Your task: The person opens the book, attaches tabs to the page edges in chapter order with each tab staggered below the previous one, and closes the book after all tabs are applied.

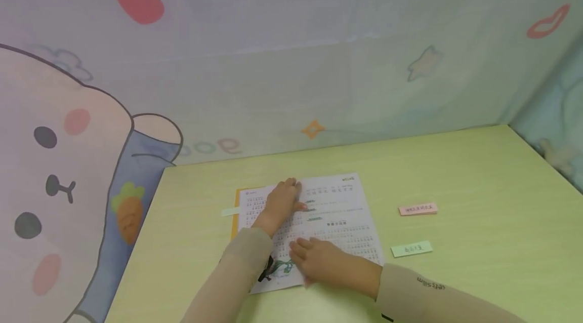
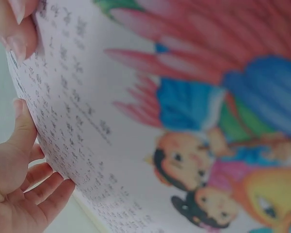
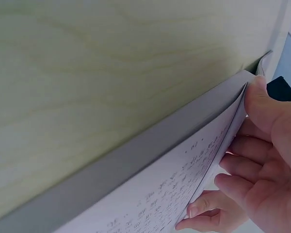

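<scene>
An open book [image 1: 339, 214] with printed text lies on the table, an orange cover edge showing along its left side. My left hand [image 1: 283, 200] rests on the upper part of the pages near the middle fold, fingers reaching toward the top. Lower down, my right hand [image 1: 321, 262] lies across the pages near the fold. Seen from the right wrist, its thumb [image 3: 256, 97] touches the book's bottom edge and its fingers rest loosely over the paper. A colourful picture [image 2: 199, 145] of feathers and small figures fills part of the page in the left wrist view.
A pale strip [image 1: 231, 211] sticks out from the book's left edge. On the table [image 1: 483, 186] to the right lie a pink paper strip [image 1: 417, 209] and a green paper strip [image 1: 412, 248], both with handwriting. A cartoon-printed curtain [image 1: 273, 85] hangs behind the table.
</scene>
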`<move>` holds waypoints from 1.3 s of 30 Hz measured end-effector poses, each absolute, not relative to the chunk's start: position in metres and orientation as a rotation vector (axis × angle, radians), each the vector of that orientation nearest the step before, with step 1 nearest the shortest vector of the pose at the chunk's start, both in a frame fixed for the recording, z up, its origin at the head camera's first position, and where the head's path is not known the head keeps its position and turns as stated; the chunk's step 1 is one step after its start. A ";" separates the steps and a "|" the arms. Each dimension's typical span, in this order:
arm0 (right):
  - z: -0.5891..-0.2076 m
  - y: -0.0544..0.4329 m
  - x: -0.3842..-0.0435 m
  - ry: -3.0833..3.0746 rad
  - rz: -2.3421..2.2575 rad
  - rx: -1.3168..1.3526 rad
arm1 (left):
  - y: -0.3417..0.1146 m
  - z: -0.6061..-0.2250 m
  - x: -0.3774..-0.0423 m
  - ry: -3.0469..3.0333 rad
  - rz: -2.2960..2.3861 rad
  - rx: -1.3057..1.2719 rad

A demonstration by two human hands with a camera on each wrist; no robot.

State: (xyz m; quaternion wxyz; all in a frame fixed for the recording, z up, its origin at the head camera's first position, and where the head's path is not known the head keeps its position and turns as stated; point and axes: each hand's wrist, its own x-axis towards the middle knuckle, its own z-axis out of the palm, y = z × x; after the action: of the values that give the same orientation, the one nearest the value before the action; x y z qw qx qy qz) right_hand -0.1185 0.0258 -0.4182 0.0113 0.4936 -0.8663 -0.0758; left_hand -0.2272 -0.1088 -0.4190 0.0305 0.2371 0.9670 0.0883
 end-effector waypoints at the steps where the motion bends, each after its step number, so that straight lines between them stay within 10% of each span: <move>1: -0.419 0.026 -0.118 -2.684 -0.245 1.539 | -0.109 -0.419 -0.227 2.978 0.285 0.736; 39: -0.435 0.060 -0.098 -2.607 0.077 1.750 | -0.125 -0.423 -0.220 2.852 0.500 0.801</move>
State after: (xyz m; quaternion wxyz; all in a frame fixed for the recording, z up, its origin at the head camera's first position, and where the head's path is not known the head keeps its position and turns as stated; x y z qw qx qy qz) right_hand -0.0978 0.0603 -0.4345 0.0006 0.5571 -0.8301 0.0245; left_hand -0.2197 -0.1254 -0.4229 0.0685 0.2658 0.9471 0.1661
